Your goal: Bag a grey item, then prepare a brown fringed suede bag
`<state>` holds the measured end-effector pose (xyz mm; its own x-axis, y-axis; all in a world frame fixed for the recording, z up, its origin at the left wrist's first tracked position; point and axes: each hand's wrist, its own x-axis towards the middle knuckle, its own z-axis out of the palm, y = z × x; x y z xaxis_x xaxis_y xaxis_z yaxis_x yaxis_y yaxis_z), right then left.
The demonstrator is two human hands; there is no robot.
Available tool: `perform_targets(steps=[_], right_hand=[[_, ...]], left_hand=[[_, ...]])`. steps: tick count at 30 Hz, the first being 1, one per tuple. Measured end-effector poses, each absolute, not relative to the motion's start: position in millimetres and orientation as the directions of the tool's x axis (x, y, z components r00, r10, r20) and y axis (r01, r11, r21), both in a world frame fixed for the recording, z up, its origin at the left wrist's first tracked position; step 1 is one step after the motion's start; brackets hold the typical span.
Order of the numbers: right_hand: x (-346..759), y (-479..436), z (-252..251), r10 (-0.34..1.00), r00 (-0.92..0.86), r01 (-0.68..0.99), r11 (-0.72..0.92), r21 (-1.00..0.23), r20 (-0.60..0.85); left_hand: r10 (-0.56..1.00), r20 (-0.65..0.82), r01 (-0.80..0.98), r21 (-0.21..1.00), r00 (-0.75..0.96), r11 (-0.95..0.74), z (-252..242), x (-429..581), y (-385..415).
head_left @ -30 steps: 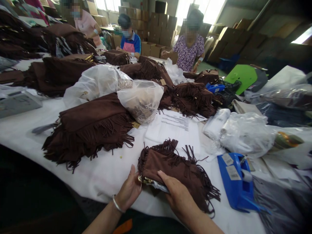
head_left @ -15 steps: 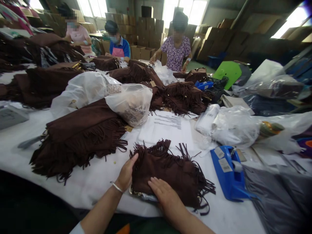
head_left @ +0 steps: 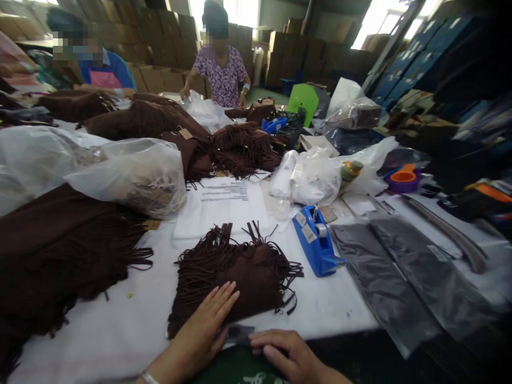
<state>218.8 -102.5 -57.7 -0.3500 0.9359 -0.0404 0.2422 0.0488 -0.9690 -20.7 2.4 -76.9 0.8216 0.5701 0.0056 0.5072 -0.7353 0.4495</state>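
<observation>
A dark brown fringed bag lies on the white-covered table in front of me, its fringe spreading over the far edge and both ends. My left hand rests flat on its near left part, fingers stretched out. By the table's front edge, my right hand has its fingers together and bent, fingertips at a small dark, shiny piece below the bag. What that piece is, and how firmly the right fingers grip it, is hard to see. Another, larger brown fringed bag lies to the left.
A blue tape dispenser stands right of the bag, beside flat grey plastic-wrapped pieces. White printed sheets lie beyond it. A stuffed clear plastic bag sits at left, more brown bags behind. A person stands across the table.
My view has swung right. My left hand has gone from the bag's left end to flat on top; my right hand has left the bag for the table's front edge.
</observation>
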Motion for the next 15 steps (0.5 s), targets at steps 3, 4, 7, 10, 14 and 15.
perform_targets(steps=[3,4,7,10,14,15], right_hand=[[220.0,-115.7,-65.9,0.957,-0.225,0.171,-0.145,-0.974,-0.182],[218.6,-115.8,-68.0,0.956,-0.207,0.155,-0.178,-0.972,-0.208],[212.9,-107.8,-73.1,0.946,-0.113,0.053,-0.3,-0.953,-0.304],[203.6,-91.1,-80.3,0.926,-0.068,-0.052,-0.374,-0.926,-0.371],[189.6,-57.7,-90.3,0.954,0.1,-0.21,-0.258,-0.943,-0.283],[189.4,-48.8,-91.5,0.952,0.148,-0.237,-0.23,-0.944,-0.269]], left_hand=[[0.595,0.106,0.54,0.316,0.797,-0.78,-91.2,-3.1,5.5],[0.596,0.135,0.542,0.294,0.791,-0.787,-93.5,0.7,6.6],[0.609,0.16,0.546,0.311,0.777,-0.778,-89.6,3.1,11.3],[0.647,0.147,0.556,0.393,0.748,-0.732,-78.3,-1.3,14.8],[0.687,0.181,0.563,0.448,0.704,-0.694,-76.2,-2.9,12.4],[0.692,0.191,0.565,0.448,0.696,-0.693,-78.6,-2.5,11.1]])
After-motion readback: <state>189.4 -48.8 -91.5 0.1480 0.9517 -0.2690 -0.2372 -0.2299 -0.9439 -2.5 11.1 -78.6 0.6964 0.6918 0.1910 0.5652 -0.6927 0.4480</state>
